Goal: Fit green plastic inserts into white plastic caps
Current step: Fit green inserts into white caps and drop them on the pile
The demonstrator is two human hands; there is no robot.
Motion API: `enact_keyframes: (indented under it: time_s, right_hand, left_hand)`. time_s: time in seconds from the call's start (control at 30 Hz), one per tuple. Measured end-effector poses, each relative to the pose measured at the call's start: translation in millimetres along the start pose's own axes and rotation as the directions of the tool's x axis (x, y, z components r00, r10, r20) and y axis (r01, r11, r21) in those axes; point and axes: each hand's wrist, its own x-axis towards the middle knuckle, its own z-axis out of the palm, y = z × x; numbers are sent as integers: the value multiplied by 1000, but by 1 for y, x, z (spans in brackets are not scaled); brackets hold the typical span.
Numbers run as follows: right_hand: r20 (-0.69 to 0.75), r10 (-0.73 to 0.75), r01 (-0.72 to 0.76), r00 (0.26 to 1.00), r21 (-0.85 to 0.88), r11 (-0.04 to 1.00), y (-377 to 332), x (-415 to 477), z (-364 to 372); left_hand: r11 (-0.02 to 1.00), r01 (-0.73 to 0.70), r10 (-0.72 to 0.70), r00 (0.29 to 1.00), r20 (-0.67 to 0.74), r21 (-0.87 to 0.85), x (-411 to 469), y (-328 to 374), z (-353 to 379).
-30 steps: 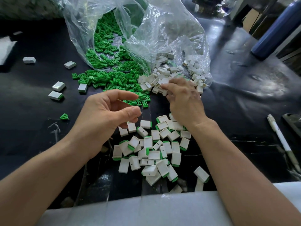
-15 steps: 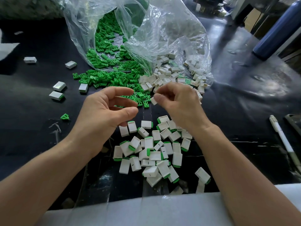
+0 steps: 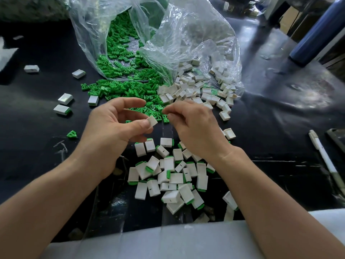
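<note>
1. The black surface [image 3: 261,128] has open room at left and right; a pale strip borders its near edge.
2. Left hand [image 3: 112,131] fingers pinch one white cap [image 3: 152,121].
3. Right hand [image 3: 196,128] fingers pressed together, contents unclear.
4. Green inserts [image 3: 121,90] and finished caps [image 3: 173,176] are too many to count.

Daylight comes from the upper right and lays pale glare across the glossy black bench [image 3: 291,94], washing out its far right side. The clear plastic bag [image 3: 186,38] catches bright sheen along its creases. Both hands are evenly lit, with soft shadows beneath. The wide lens bends the edges, and the far corners look soft
</note>
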Motion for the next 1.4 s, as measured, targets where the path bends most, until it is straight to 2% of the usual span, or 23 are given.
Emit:
enact_keyframes:
  time_s: [0.13, 0.23, 0.37, 0.57, 0.8, 1.0, 1.1, 1.2, 1.3, 1.4]
  right_hand:
    - [166, 57, -14, 985, -247, 969, 8, 2, 3]
    - [176, 63, -7, 982, -300, 954, 9, 3, 4]
    - [114, 72, -34, 991, -302, 953, 12, 4, 1]
    - [136, 57, -23, 989, -241, 970, 11, 5, 1]
    - [162, 126, -100, 979, -159, 982, 10, 5, 1]
    - [134, 77, -59, 988, -131, 990, 10, 2, -4]
    - [73, 79, -76, 994, -46, 996, 9, 2, -4]
    - [21, 109, -110, 994, 147, 983, 6, 2, -7]
    - [13, 123, -118, 992, 391, 913, 0, -1, -9]
    - [-3, 116, -98, 993, 522, 847, -6, -4, -11]
  left_hand:
    - [999, 29, -30, 999, -18, -33, 2, 0, 1]
    - [999, 29, -29, 999, -13, -26, 1, 1, 1]
    - [998, 36, -37, 999, -8, -51, 2, 1, 0]
    - [998, 29, -28, 999, 21, -55, 0, 3, 0]
    - [999, 37, -36, 999, 19, -39, -1, 4, 2]
    - [999, 43, -43, 999, 24, -14, -2, 3, 1]
    - [999, 44, -44, 999, 30, -18, -2, 3, 2]
    - [999, 45, -44, 999, 29, -22, -2, 3, 3]
    - [999, 42, -42, 999, 35, -7, -1, 2, 3]
    - [999, 37, -37, 999, 36, -2, -1, 1, 2]
